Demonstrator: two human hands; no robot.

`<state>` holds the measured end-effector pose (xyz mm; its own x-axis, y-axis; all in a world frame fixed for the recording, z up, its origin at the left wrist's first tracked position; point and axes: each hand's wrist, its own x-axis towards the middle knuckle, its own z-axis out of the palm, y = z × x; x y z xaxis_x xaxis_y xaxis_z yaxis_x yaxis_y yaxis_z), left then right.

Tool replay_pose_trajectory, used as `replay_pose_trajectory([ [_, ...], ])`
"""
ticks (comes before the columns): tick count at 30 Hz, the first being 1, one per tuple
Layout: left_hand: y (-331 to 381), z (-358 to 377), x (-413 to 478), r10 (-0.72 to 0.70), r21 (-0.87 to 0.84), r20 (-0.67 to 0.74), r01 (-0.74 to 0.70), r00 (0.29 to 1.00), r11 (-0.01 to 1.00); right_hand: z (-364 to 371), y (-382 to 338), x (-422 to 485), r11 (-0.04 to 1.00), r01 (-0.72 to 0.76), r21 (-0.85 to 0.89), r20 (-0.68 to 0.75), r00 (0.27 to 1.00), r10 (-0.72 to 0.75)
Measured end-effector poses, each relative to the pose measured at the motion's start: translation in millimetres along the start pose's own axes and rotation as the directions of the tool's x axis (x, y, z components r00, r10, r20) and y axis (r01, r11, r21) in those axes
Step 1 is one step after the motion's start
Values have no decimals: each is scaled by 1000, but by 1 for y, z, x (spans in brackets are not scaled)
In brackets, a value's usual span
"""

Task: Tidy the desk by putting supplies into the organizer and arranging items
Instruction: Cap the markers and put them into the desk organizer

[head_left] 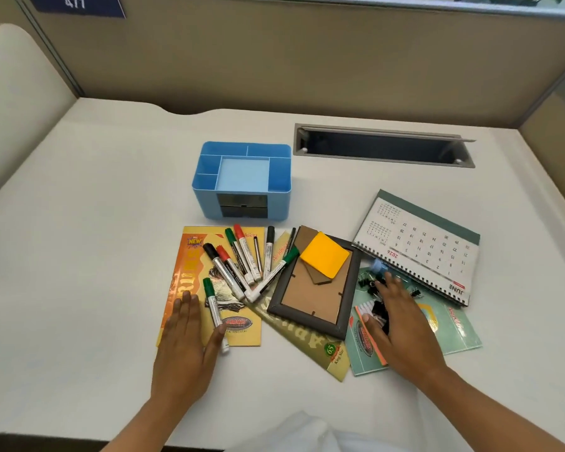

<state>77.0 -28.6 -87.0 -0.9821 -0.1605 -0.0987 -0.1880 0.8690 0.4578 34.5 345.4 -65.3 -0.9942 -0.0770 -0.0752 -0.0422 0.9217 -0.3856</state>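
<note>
Both our hands flat, fingers spread: left hand [185,349] on orange notebook [190,272], right hand [397,327] over binder clips [372,285]. Blue organizer [242,181] beyond sits empty; markers [242,262] loose in front; we judge tidying barely begun

Organizer [242,181] behind markers [242,259] (on notebook [180,272]); frame [317,288] right; calendar [421,246] farther right.
</note>
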Motion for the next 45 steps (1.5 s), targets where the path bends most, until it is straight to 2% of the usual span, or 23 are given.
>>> replay_pose_trajectory([
  [6,6,1,-4,-54,-58,-34,52,998,997,-1,2,-3,997,-12,72,30,999,10],
  [13,30,-16,12,-219,-193,-190,182,957,964,-13,-15,-7,988,-17,154,-75,997,28],
  [15,39,-22,19,-296,-217,-140,263,945,940,-15,-26,-10,984,-7,179,-106,994,26],
  [17,44,-25,27,-356,-167,-58,342,933,925,-18,-42,-11,977,18,214,-140,990,12],
  [19,43,-28,33,-384,-134,-22,378,923,916,-21,-61,-11,967,49,251,-157,987,-9],
  [23,36,-31,43,-423,-178,6,418,906,891,-18,-93,-3,944,62,324,-119,993,-24],
  [27,27,-40,43,-383,-259,21,375,924,890,-10,-122,15,858,-161,488,64,987,149],
  [32,29,-63,32,-237,-445,11,217,971,869,8,-147,46,745,-339,574,159,939,305],
  [38,27,-96,29,-118,-532,-5,98,993,841,24,-177,73,662,-441,606,148,880,451],
  [45,23,-133,31,-6,-611,27,21,1000,791,32,-195,88,695,-520,496,81,825,560],
])
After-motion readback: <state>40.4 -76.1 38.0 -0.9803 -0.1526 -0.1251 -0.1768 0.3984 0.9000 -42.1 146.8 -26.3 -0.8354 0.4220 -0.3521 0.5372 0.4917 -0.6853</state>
